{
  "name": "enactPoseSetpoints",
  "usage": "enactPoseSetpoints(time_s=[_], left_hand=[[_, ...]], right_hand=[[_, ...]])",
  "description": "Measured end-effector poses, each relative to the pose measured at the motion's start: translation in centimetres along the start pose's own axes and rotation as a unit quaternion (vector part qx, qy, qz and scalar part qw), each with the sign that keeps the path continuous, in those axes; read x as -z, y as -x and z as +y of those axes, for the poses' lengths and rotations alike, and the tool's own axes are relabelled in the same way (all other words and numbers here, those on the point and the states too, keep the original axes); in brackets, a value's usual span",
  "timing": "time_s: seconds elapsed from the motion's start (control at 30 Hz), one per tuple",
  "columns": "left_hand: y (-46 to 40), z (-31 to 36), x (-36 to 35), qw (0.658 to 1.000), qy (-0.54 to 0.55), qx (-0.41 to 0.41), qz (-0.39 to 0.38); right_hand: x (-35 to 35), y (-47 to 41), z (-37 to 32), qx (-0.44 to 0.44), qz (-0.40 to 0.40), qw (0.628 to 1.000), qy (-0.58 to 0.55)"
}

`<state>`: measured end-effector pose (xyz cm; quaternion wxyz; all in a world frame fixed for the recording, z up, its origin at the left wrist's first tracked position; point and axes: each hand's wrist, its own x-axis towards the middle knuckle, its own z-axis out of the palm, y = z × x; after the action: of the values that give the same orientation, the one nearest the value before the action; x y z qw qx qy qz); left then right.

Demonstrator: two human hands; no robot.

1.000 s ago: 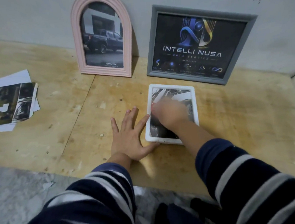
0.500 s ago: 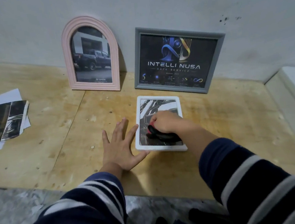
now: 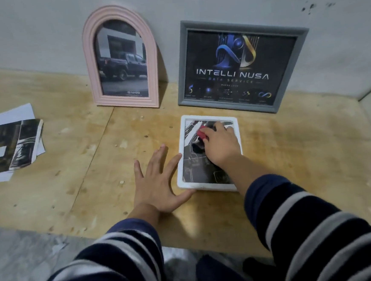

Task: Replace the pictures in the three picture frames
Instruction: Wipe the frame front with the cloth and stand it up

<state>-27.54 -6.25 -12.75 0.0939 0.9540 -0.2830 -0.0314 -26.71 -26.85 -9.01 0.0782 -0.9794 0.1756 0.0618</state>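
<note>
A white rectangular frame lies flat on the wooden board with a black-and-white picture behind its glass. My right hand rests on the upper part of that glass, fingers curled round a red and black cloth. My left hand lies flat on the board with spread fingers, its thumb against the frame's lower left corner. A pink arched frame with a truck picture and a grey frame with a dark logo poster lean against the wall behind.
Several loose printed pictures and white sheets lie in a pile at the board's left edge. A grey wall closes off the back. Grey concrete floor runs in front of the board, by my knees.
My right hand has slid with the cloth from the lower middle of the white frame's glass up to its top. My left hand stays flat beside the frame.
</note>
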Motion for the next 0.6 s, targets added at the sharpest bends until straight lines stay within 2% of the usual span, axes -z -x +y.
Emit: enactPoseSetpoints(time_s=[0.13,0.37,0.5,0.53,0.6], left_hand=[[0.1,0.1,0.0,1.000,-0.002,-0.004,0.007],[0.3,0.2,0.2,1.000,-0.012,-0.002,0.002],[1.3,1.4,0.1,0.999,0.012,0.018,0.027],[1.6,2.1,-0.1,0.998,0.030,0.021,0.046],[2.0,3.9,-0.2,0.995,0.053,0.009,0.080]], right_hand=[[0.0,2.7,0.5,-0.003,-0.035,0.997,-0.064],[1.2,7.4,0.5,0.002,-0.101,0.990,-0.102],[4.2,7.8,1.6,-0.027,-0.179,0.958,-0.221],[4.9,7.3,2.1,-0.040,-0.185,0.951,-0.244],[5.9,5.7,3.1,-0.085,-0.136,0.943,-0.292]])
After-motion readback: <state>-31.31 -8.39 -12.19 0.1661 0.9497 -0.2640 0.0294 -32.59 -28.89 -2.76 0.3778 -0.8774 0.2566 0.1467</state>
